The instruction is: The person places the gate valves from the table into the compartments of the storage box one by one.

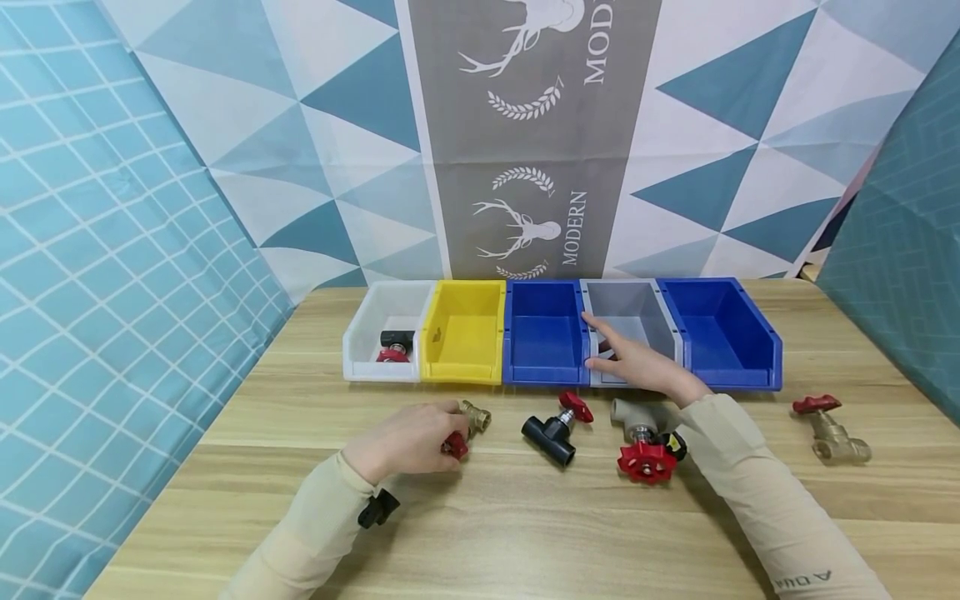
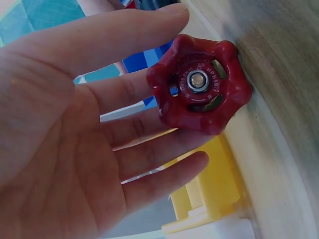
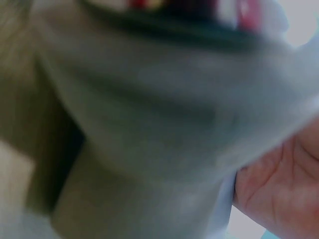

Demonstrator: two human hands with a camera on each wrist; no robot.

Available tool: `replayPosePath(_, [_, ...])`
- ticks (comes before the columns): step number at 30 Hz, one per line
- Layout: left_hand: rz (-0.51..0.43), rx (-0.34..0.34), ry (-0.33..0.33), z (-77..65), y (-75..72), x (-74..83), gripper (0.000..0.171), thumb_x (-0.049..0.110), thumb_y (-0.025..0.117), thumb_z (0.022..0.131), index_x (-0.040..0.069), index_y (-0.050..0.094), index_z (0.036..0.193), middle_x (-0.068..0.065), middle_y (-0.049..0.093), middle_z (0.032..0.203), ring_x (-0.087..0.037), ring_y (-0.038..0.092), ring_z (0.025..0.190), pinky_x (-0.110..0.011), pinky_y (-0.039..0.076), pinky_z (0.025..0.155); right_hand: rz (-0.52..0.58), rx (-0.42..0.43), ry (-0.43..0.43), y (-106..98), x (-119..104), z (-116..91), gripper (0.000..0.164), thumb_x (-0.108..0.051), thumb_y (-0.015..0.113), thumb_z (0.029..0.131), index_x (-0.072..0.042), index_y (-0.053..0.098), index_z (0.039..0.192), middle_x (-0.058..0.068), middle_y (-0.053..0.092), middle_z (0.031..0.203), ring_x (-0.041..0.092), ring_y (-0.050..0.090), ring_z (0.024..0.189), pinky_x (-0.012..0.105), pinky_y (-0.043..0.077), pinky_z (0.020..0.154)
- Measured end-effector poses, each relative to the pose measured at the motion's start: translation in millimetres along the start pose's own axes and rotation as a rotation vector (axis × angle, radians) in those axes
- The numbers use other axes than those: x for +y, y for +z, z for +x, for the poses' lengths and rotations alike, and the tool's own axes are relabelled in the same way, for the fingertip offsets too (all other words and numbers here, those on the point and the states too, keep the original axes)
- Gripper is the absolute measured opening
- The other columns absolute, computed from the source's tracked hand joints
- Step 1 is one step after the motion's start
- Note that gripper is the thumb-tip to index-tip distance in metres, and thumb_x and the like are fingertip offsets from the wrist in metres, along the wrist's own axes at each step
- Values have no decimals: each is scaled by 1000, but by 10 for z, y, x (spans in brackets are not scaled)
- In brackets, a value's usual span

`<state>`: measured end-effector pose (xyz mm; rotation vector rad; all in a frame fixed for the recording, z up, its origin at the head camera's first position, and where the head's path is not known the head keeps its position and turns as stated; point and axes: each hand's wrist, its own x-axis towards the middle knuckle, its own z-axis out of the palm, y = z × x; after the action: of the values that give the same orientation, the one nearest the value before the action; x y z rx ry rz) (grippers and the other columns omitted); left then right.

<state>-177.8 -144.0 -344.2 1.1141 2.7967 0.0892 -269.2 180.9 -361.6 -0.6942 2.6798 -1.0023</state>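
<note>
My left hand (image 1: 416, 437) is at a brass valve (image 1: 477, 417) with a red handwheel (image 2: 199, 84). In the left wrist view the thumb lies on one side of the wheel and the rather straight fingers reach behind it, without a visible pinch. My right hand (image 1: 637, 362) spreads its fingers over the front of the grey bin (image 1: 630, 300). Something dark red (image 1: 609, 352) shows in that bin, partly hidden by the hand. In the right wrist view a blurred pale surface covers most of the picture, with part of the palm (image 3: 279, 194) at the right.
White (image 1: 356, 333), yellow (image 1: 465, 371) and two blue bins (image 1: 547, 372) (image 1: 735, 379) complete the row; the white one holds a black valve (image 1: 397, 339). On the table lie another black valve (image 1: 551, 437), a grey valve (image 1: 645, 458) beneath the right forearm, and a brass valve (image 1: 836, 442).
</note>
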Motion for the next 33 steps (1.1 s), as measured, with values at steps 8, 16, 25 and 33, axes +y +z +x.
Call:
replayPosePath(8, [22,-58,-23,6,16,2,59,32,68,67,9,50,118,-1,55,92,-9,52,72,-27,45,73,15,-2,-1,7,14,11,72,-37,48,84,-27,-1,137,13,18,138,33,37,114,49,34,87])
replayPosePath(16, [-13,-82,-33,12,30,2,24,31,68,67,17,58,84,5,53,81,-7,49,68,-26,44,66,10,2,-3,12,11,12,72,-37,48,84,-27,0,137,13,18,138,33,37,113,49,34,87])
replayPosePath(25, [-20,-69,-36,36,37,19,24,37,66,68,18,59,79,7,52,76,-6,47,66,-25,42,64,7,5,-20,14,11,8,72,-36,48,85,-26,0,137,13,16,139,33,38,113,49,34,87])
replayPosePath(33, [-16,-39,-21,54,70,29,19,35,65,70,18,60,77,8,55,73,-6,48,67,-24,43,63,-1,4,-18,14,11,4,72,-38,48,84,-26,0,137,13,19,138,32,39,112,48,35,86])
